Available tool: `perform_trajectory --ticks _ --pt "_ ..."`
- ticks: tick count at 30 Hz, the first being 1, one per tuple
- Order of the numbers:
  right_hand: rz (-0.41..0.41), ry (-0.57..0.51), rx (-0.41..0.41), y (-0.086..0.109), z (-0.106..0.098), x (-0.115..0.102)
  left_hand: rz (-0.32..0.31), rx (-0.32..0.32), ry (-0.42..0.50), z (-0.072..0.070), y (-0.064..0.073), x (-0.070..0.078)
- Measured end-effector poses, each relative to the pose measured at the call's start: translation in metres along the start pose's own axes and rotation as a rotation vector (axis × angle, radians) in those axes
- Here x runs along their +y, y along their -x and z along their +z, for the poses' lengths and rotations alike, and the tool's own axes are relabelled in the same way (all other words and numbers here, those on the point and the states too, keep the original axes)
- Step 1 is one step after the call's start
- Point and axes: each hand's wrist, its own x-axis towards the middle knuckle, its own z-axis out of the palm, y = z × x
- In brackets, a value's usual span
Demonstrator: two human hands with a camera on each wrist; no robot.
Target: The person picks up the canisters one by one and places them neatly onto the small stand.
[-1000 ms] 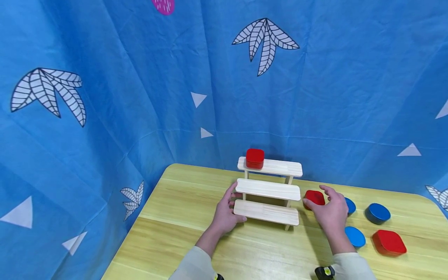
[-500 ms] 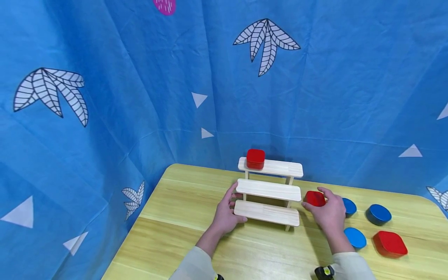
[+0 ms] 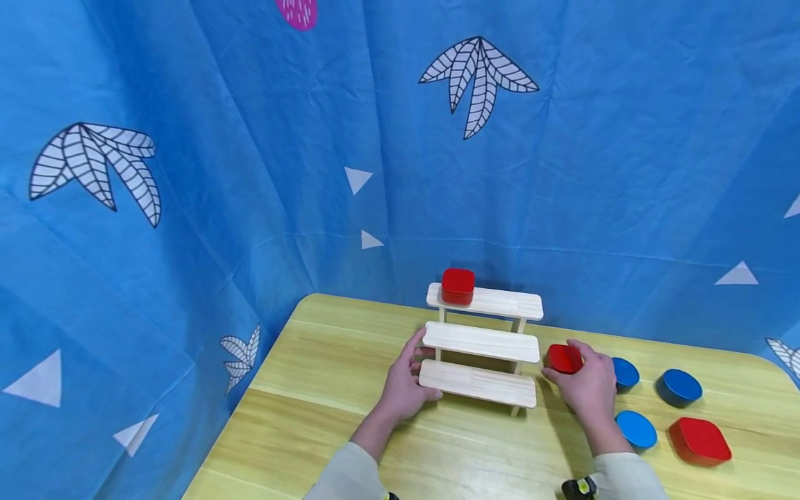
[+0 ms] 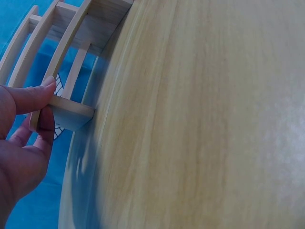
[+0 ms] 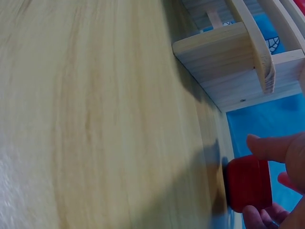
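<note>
In the head view a three-tier wooden display shelf [image 3: 478, 340] stands toward the back of the table. My left hand [image 3: 403, 389] grips the left end of its lowest tier, thumb on the front and fingers behind; the left wrist view shows that pinch. To the right of the shelf, my right hand [image 3: 587, 385] holds a small red box [image 3: 564, 358] standing on the table. In the right wrist view the thumb lies on one side of this red box [image 5: 249, 183] and the fingertips on the opposite side. Another red box [image 3: 458, 286] sits on the top tier, at the left.
Right of my right hand are a blue round box [image 3: 626, 375], a darker blue one [image 3: 678, 387], a light blue one [image 3: 636, 429] and a larger red box [image 3: 700, 441]. A blue patterned curtain [image 3: 437, 173] hangs behind the wooden table [image 3: 300, 417].
My right hand's fingers have closed in on the red box beside the shelf, index finger lowering toward it. The left hand keeps its grip. The head view has shifted slightly.
</note>
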Motion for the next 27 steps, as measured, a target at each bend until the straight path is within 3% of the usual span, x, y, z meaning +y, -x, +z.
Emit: perform_trajectory --ticks 27 --pt "-0.011 0.017 -0.005 -0.002 0.009 0.012 0.007 -0.005 0.034 0.000 0.001 -0.001"
